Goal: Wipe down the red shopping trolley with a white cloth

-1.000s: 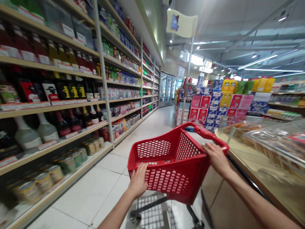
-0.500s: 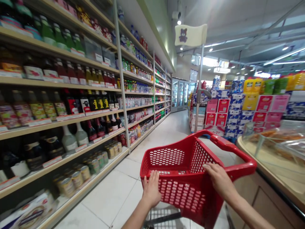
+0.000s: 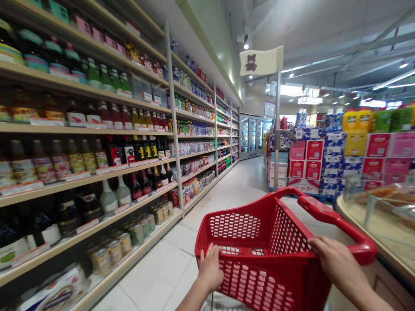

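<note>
A red shopping cart (image 3: 275,261) stands in the lower right of the frame, on the pale tiled floor (image 3: 171,255), tilted a little in view. The left hand (image 3: 211,268), at the bottom centre, has its grip clamped on the cart's near rim, the fingers bent over the edge. The right hand (image 3: 337,259), at the lower right, has its grip clamped on the same rim by the back corner, just beside the handle (image 3: 337,218); its thumb is hidden. Tall shelves (image 3: 145,167) run from the left edge toward the centre, packed with bottles, and cans (image 3: 115,250) line the lowest board beside a white bag (image 3: 65,287) in the lower left corner. Above the cart a pole (image 3: 277,129) carries a cream flag (image 3: 266,62) with a bear on it. Red boxes (image 3: 314,150) and yellow jugs (image 3: 356,119) are stacked at the right, behind a curved table (image 3: 385,235) with glass panels, and glass-door fridges (image 3: 253,134) stand at the far end of the aisle
</note>
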A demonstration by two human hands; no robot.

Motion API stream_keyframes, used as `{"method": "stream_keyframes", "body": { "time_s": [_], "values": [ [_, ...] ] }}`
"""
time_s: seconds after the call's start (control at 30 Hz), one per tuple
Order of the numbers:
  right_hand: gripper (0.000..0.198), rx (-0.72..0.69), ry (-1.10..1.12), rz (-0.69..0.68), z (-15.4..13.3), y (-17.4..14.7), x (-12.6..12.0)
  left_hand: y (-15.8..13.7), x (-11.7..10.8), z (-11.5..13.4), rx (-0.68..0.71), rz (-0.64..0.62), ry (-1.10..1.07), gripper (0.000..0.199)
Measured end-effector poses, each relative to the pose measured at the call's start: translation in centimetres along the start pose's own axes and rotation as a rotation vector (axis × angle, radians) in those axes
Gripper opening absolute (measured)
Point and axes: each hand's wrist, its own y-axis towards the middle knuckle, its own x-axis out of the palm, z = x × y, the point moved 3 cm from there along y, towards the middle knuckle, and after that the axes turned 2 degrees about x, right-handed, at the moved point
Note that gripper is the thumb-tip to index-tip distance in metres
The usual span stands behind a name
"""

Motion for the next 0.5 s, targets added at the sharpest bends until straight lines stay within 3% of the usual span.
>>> {"method": "stream_keyframes", "body": {
  "time_s": [0.07,0.17,0.23,0.3,0.4,0.5],
  "values": [
    [0.030,-0.046,0.096,-0.047,-3.5,-0.7,1.7,-0.1,-0.2,2.3,0.032,-0.009,-0.106,0.073],
    [0.045,-0.009,0.322,-0.142,-7.7,-1.0,3.7,-0.5,0.0,7.7,0.222,-0.056,-0.408,0.065],
    [0.049,0.059,0.499,-0.242,-9.1,-0.8,4.6,-0.7,0.7,11.3,0.320,-0.024,-0.660,0.055],
    [0.046,0.157,0.594,-0.281,-9.4,-0.5,5.1,-0.3,2.0,14.2,0.331,-0.029,-0.799,0.054],
    [0.046,0.261,0.598,-0.261,-8.8,-0.1,5.5,1.0,4.1,16.8,0.236,-0.015,-0.687,0.059],
    [0.049,0.230,0.549,-0.214,-7.8,0.4,5.0,2.1,4.2,17.5,0.262,0.053,-0.487,0.053]
  ]
}}
